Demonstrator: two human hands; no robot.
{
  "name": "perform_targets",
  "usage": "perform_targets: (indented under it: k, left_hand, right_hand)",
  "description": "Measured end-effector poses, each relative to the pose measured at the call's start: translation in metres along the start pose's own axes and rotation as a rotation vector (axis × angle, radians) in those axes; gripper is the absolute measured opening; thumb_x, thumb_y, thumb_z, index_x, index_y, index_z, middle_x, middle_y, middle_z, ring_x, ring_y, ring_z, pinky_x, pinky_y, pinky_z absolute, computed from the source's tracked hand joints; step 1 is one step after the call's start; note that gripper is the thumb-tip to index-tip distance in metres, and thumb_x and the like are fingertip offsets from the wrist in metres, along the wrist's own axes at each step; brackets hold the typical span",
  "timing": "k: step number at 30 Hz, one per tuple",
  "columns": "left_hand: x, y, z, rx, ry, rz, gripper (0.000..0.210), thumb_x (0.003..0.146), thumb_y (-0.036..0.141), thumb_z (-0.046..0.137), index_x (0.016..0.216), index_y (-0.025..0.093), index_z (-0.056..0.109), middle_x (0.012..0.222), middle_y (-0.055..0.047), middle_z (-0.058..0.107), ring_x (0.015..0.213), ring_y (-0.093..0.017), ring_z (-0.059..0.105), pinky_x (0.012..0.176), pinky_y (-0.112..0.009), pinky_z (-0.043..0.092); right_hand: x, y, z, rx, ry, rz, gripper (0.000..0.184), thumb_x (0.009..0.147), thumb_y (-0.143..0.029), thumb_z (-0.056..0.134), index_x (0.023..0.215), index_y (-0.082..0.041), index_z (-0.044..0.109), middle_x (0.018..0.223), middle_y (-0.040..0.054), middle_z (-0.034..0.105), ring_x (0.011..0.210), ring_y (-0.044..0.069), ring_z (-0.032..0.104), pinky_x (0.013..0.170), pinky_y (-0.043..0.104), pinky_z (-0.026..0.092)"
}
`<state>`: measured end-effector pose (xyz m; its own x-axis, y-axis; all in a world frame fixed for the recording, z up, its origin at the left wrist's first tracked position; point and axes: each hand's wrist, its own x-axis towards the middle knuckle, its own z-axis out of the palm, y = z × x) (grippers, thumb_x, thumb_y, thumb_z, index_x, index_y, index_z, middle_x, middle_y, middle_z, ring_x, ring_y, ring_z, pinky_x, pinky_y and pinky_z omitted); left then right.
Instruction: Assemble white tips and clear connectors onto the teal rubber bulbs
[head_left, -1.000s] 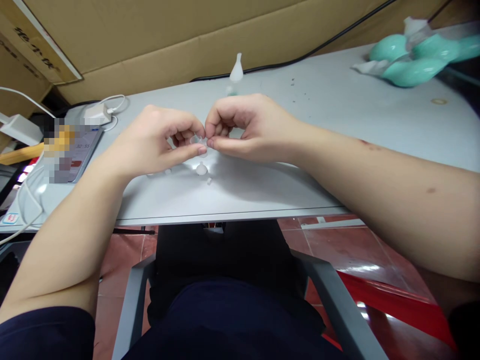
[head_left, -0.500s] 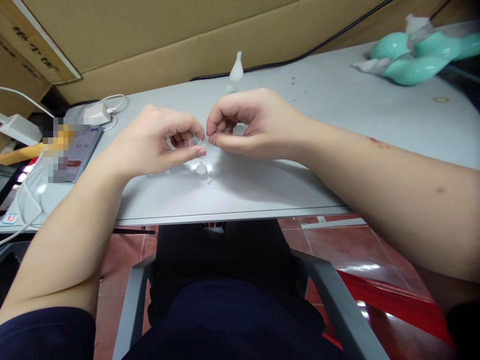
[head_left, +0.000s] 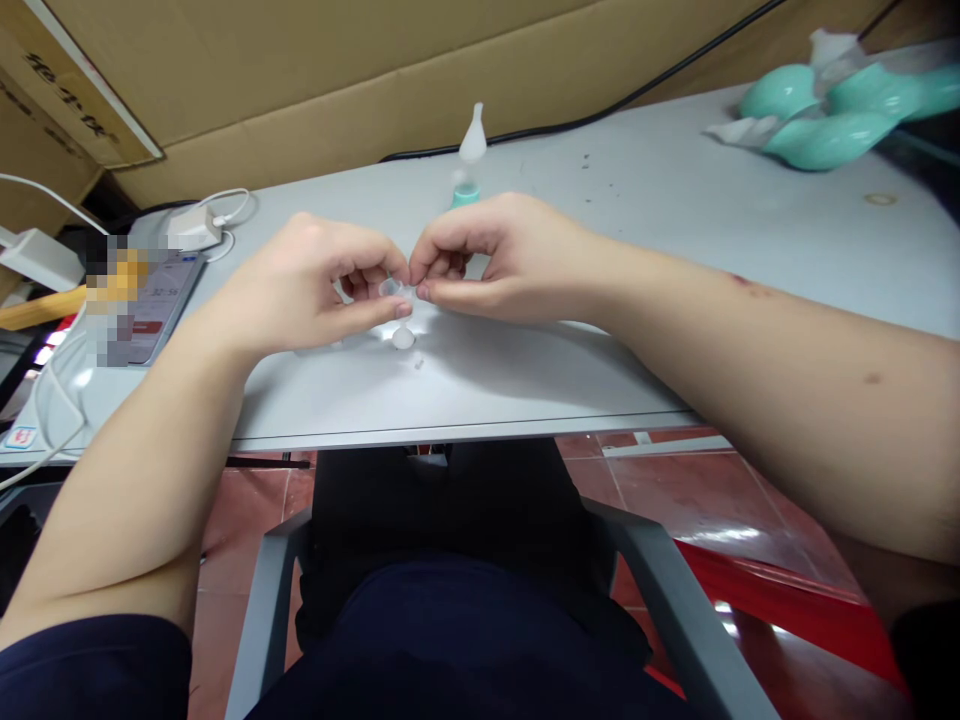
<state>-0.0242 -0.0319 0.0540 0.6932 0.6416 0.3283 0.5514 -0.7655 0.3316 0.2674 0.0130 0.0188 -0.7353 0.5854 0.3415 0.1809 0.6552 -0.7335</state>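
Between thumb and fingers my left hand (head_left: 337,275) pinches a small clear plastic piece (head_left: 391,287), round and cup-like. My right hand (head_left: 495,255) is closed in a pinch at the right side of that piece, fingertips almost touching the left ones; whether it holds a part of its own is too small to tell. Just below the fingers a small white rounded piece (head_left: 403,338) lies on the table, with a tiny clear bit (head_left: 419,363) beside it. Behind my right hand stands a white pointed nozzle tip on a clear and teal base (head_left: 466,194).
Teal bulbs (head_left: 840,125) with whitish tips lie at the table's back right. A phone (head_left: 161,305), white chargers (head_left: 193,228) and cables are on the left. A black cable (head_left: 600,118) runs along the cardboard wall (head_left: 337,80). A pale ring (head_left: 880,199) lies at right.
My right hand has come slightly down and left, its fingertips now at the clear piece. More of the teal base behind it shows. My left hand has barely moved.
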Motion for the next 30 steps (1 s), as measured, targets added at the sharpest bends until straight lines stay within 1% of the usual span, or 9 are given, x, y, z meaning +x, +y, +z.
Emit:
perform_targets:
  k: [7, 12, 15, 20, 25, 27, 30]
  left_hand:
    - [-0.001, 0.001, -0.001, 0.009, -0.015, -0.006, 0.016, 0.110, 0.043, 0.085, 0.103, 0.029, 0.085, 0.087, -0.002, 0.084, 0.078, -0.020, 0.078, 0.079, -0.035, 0.061]
    - [0.000, 0.008, -0.002, 0.018, -0.046, -0.018, 0.017, 0.110, 0.042, 0.082, 0.101, 0.028, 0.083, 0.086, -0.002, 0.083, 0.076, -0.019, 0.075, 0.077, -0.036, 0.057]
    - [0.000, 0.015, -0.003, 0.043, -0.082, -0.051, 0.016, 0.111, 0.039, 0.079, 0.101, 0.027, 0.082, 0.087, -0.002, 0.082, 0.077, -0.019, 0.074, 0.078, -0.036, 0.054]
    - [-0.001, 0.021, -0.005, 0.060, -0.117, -0.072, 0.016, 0.112, 0.038, 0.078, 0.103, 0.026, 0.084, 0.090, -0.003, 0.084, 0.079, -0.020, 0.075, 0.080, -0.036, 0.053]
    - [-0.002, 0.017, -0.004, 0.035, -0.102, -0.065, 0.014, 0.110, 0.039, 0.079, 0.109, 0.028, 0.088, 0.091, -0.003, 0.086, 0.079, -0.020, 0.076, 0.080, -0.036, 0.054]
    - [-0.002, 0.014, -0.003, 0.013, -0.079, -0.039, 0.012, 0.108, 0.040, 0.082, 0.108, 0.029, 0.088, 0.089, -0.003, 0.085, 0.077, -0.021, 0.076, 0.078, -0.037, 0.054]
    - [-0.002, 0.010, -0.002, 0.004, -0.065, -0.017, 0.012, 0.107, 0.041, 0.084, 0.106, 0.030, 0.087, 0.088, -0.003, 0.085, 0.075, -0.021, 0.076, 0.077, -0.039, 0.054]
  right_hand:
    - [-0.001, -0.002, -0.001, -0.024, -0.027, 0.036, 0.009, 0.108, -0.024, 0.097, 0.104, -0.024, 0.090, 0.093, 0.0022, 0.081, 0.087, 0.021, 0.068, 0.081, 0.034, 0.053]
    - [-0.001, -0.004, -0.002, -0.081, -0.072, 0.042, 0.005, 0.108, -0.021, 0.089, 0.105, -0.024, 0.090, 0.091, 0.0015, 0.081, 0.085, 0.020, 0.066, 0.080, 0.035, 0.050]
    - [-0.001, -0.003, -0.003, -0.115, -0.100, 0.021, 0.007, 0.108, -0.019, 0.085, 0.104, -0.024, 0.088, 0.088, 0.0002, 0.078, 0.083, 0.020, 0.064, 0.079, 0.035, 0.049]
    - [-0.002, 0.002, -0.005, -0.162, -0.149, -0.057, 0.005, 0.109, -0.022, 0.083, 0.108, -0.022, 0.088, 0.086, -0.0014, 0.075, 0.081, 0.018, 0.062, 0.080, 0.034, 0.044]
    - [-0.002, 0.008, -0.007, -0.158, -0.180, -0.079, 0.011, 0.111, -0.033, 0.087, 0.111, -0.022, 0.089, 0.086, -0.0014, 0.073, 0.080, 0.017, 0.060, 0.079, 0.036, 0.041]
    - [-0.002, 0.009, -0.007, -0.160, -0.184, -0.072, 0.011, 0.110, -0.034, 0.088, 0.111, -0.023, 0.089, 0.084, -0.0023, 0.072, 0.079, 0.018, 0.059, 0.079, 0.036, 0.040]
    - [-0.002, 0.010, -0.007, -0.177, -0.190, -0.057, 0.009, 0.108, -0.031, 0.086, 0.111, -0.024, 0.089, 0.082, -0.0038, 0.071, 0.077, 0.017, 0.059, 0.078, 0.036, 0.039]
